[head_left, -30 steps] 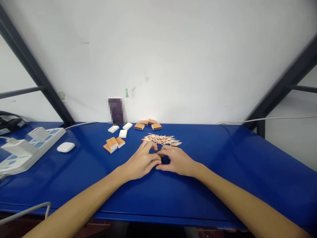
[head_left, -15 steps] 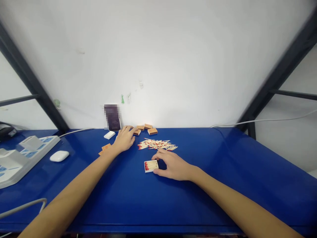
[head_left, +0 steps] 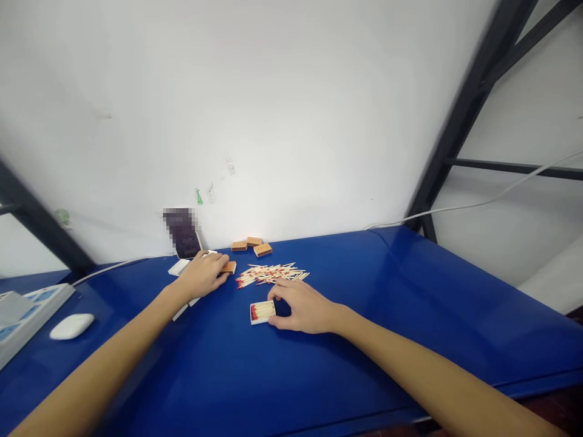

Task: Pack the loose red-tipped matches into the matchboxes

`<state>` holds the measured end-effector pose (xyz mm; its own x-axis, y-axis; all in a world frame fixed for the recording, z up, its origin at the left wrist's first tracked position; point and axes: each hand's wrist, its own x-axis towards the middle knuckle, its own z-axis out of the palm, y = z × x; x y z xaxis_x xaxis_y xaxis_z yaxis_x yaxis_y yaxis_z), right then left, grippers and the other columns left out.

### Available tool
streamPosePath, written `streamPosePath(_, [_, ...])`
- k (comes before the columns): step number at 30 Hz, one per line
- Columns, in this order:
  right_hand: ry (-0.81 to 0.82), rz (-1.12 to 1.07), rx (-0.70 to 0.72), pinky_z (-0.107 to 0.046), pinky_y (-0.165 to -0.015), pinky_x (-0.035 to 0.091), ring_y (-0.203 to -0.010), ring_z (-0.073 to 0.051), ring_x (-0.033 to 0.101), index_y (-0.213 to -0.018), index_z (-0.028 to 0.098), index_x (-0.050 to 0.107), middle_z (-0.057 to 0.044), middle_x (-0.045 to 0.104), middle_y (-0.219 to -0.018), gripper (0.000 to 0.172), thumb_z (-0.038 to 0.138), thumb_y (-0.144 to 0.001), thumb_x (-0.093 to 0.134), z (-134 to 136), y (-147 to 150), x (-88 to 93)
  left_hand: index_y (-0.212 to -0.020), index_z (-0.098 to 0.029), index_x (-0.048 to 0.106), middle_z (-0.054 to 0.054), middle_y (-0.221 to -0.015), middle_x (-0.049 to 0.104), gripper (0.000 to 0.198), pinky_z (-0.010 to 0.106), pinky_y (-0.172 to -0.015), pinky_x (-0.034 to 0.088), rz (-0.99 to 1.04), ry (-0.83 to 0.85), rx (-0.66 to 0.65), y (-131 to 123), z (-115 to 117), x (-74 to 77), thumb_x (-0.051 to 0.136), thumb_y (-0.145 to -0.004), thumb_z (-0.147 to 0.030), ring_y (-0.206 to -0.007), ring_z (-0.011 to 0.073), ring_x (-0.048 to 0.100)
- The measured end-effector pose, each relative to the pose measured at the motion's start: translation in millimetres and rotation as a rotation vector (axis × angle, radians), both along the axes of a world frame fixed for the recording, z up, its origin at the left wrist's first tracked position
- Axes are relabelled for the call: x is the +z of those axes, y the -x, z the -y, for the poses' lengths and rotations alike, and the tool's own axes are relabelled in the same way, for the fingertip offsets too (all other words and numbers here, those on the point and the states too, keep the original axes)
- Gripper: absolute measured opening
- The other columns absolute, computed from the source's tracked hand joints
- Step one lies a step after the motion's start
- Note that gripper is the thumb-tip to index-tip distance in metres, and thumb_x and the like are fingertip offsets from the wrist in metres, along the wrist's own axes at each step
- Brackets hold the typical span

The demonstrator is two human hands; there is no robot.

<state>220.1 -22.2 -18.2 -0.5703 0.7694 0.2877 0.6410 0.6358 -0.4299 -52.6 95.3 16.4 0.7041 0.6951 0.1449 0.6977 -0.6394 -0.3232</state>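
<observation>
Tabletop (head_left: pixel 392 285) right of the loose matches (head_left: pixel 268 276) leaves passage; three matchboxes (head_left: pixel 254 241) obstruct behind.

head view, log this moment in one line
left hand: holds orange matchbox | right hand: grips tray | tray: matches inside | loose matches: piled behind tray

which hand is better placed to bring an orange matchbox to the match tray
Left, most likely: the left hand has its fingertips at an orange matchbox, while the right hand is occupied at the match tray.
</observation>
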Motion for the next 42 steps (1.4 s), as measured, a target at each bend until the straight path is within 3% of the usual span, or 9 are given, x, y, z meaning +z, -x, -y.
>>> streamPosePath(3, [0.015, -0.040, -0.037, -0.028, -0.070, 0.040, -0.080, -0.017, 0.054, -0.094, 0.019, 0.058, -0.003, 0.059, -0.091, 0.024, 0.039, -0.082, 0.066, -1, 2, -0.4, -0.103, -0.019, 0.056, 0.009, -0.101, 0.063, 0.022, 0.039, -0.084, 0.042, 0.123, 0.002, -0.073, 4, 17, 4.5, 0.048, -0.092, -0.037, -0.094, 0.0258, 0.060])
streamPosePath(7, [0.015, -0.087, -0.072, -0.028, -0.069, 0.040, -0.077, -0.016, 0.053, -0.089, 0.019, 0.056, -0.002, 0.058, -0.089, 0.021, 0.036, -0.081, 0.066, 0, 3, -1.1, -0.112, -0.019, 0.051, 0.008, -0.103, 0.058, 0.027, 0.034, -0.080, 0.045, 0.464, 0.027, -0.130, 0, 55, 4.9, 0.049, -0.092, -0.037, -0.090, 0.0215, 0.058])
streamPosePath(10, [0.047, -0.137, -0.087, -0.026, -0.066, 0.039, -0.072, -0.014, 0.050, -0.088, 0.020, 0.056, 0.001, 0.056, -0.083, 0.018, 0.032, -0.080, 0.066, 0, 2, -1.6, -0.116, -0.022, 0.051, 0.005, -0.104, 0.058, 0.030, 0.032, -0.078, 0.046, 0.425, 0.148, -0.212, -7, 83, -0.4, 0.053, -0.089, -0.035, -0.092, 0.0212, 0.059])
streamPosePath(13, [0.161, -0.234, -0.127, -0.024, -0.059, 0.037, -0.062, -0.011, 0.046, -0.090, 0.020, 0.056, 0.004, 0.052, -0.075, 0.019, 0.033, -0.081, 0.065, -2, 0, -3.0, -0.121, -0.023, 0.050, 0.005, -0.106, 0.059, 0.036, 0.033, -0.080, 0.047, 0.409, 0.165, -0.180, -13, 95, -6.2, 0.055, -0.087, -0.034, -0.096, 0.0228, 0.060])
streamPosePath(18, [0.249, -0.290, -0.139, -0.024, -0.054, 0.036, -0.056, -0.009, 0.043, -0.095, 0.019, 0.057, 0.005, 0.051, -0.073, 0.021, 0.034, -0.082, 0.065, -4, -1, -4.9, -0.129, -0.023, 0.047, 0.007, -0.113, 0.062, 0.045, 0.033, -0.079, 0.048, 0.405, 0.242, -0.134, -18, 96, -11.2, 0.056, -0.086, -0.036, -0.097, 0.0246, 0.062])
streamPosePath(32, [0.103, -0.045, -0.079, -0.024, -0.059, 0.035, -0.064, -0.012, 0.047, -0.093, 0.020, 0.064, 0.003, 0.053, -0.073, 0.018, 0.033, -0.082, 0.066, 1, -2, 0.8, -0.117, -0.022, 0.056, 0.004, -0.104, 0.063, 0.031, 0.029, -0.075, 0.047, 0.413, 0.416, -0.252, -26, 95, -19.5, 0.055, -0.088, -0.034, -0.091, 0.0202, 0.062])
streamPosePath(42, [0.030, -0.019, -0.048, -0.026, -0.062, 0.037, -0.064, -0.012, 0.049, -0.096, 0.019, 0.068, 0.002, 0.056, -0.071, 0.017, 0.029, -0.082, 0.067, 5, -1, 2.4, -0.122, -0.022, 0.059, 0.007, -0.103, 0.060, 0.033, 0.032, -0.082, 0.046, 0.433, 0.475, -0.323, -23, 95, -16.2, 0.055, -0.093, -0.036, -0.096, 0.0218, 0.057])
